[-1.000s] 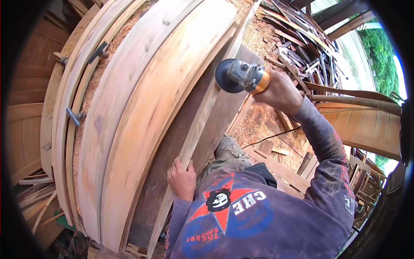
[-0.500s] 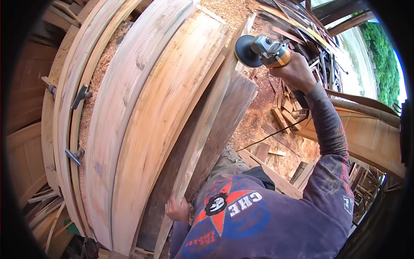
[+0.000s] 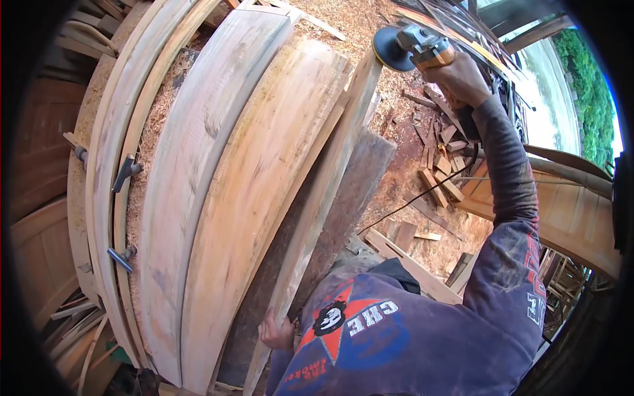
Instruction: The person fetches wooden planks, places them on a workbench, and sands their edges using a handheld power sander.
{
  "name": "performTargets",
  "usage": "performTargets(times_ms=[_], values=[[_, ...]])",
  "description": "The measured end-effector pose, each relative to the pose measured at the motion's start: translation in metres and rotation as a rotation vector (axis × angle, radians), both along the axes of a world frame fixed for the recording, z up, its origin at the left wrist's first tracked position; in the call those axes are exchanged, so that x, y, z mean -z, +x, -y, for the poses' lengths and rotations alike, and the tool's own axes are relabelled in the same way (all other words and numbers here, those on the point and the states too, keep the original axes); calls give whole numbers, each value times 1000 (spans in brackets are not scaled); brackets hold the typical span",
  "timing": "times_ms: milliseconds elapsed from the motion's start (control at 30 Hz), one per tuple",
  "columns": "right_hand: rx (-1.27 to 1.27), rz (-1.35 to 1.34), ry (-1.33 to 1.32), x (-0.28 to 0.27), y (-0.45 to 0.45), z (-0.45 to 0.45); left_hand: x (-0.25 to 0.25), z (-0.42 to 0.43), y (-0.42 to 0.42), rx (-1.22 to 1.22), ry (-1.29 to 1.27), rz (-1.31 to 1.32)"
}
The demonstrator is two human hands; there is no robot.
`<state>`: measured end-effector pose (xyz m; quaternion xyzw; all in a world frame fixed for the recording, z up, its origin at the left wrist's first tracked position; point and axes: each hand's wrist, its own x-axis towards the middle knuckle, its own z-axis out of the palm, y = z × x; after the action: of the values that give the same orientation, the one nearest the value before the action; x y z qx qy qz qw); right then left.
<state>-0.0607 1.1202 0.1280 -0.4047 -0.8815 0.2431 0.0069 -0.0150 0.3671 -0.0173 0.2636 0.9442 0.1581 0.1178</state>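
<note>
My right hand [image 3: 460, 78] grips an angle grinder [image 3: 422, 46] with a dark round sanding disc [image 3: 393, 49]. The disc's edge is at the far end of a long narrow wooden strip [image 3: 323, 198]; whether it touches the wood I cannot tell. Near my body, my left hand [image 3: 276, 331] is wrapped around the strip's near end. The strip stands on edge along a dark board [image 3: 353, 188]. Left of it lie a wide yellowish plank [image 3: 264, 158] and a paler curved plank [image 3: 191, 158].
Clamps [image 3: 123, 173] stand among curved strips at the left. Wood shavings and offcuts [image 3: 439, 188] cover the ground at right. The grinder's black cord [image 3: 413, 200] runs down toward my body. Wooden panels [image 3: 555, 211] lean at the far right.
The grinder has moved slightly right and up, toward the strip's far end. My left hand keeps its hold on the strip. The view has shifted a little.
</note>
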Motion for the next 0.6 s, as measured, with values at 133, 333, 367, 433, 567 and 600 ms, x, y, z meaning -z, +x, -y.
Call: performTargets(times_ms=[133,333,367,433,567,600], values=[[38,69,-8,1,-13,-38,-8,-5,-1,-10,19,29],[-63,29,52,10,-17,-38,-3,-5,0,-10,21,15],[-37,7,-1,11,-16,-35,-5,-4,-2,-3,37,9],[-58,-53,-86,3,-15,-19,-4,-4,0,-8,25,7],[-122,-129,-90,-2,-9,41,-6,-7,-2,-4,19,-4],[-149,-97,-135,-2,-4,49,-6,-7,-3,2,18,-5]])
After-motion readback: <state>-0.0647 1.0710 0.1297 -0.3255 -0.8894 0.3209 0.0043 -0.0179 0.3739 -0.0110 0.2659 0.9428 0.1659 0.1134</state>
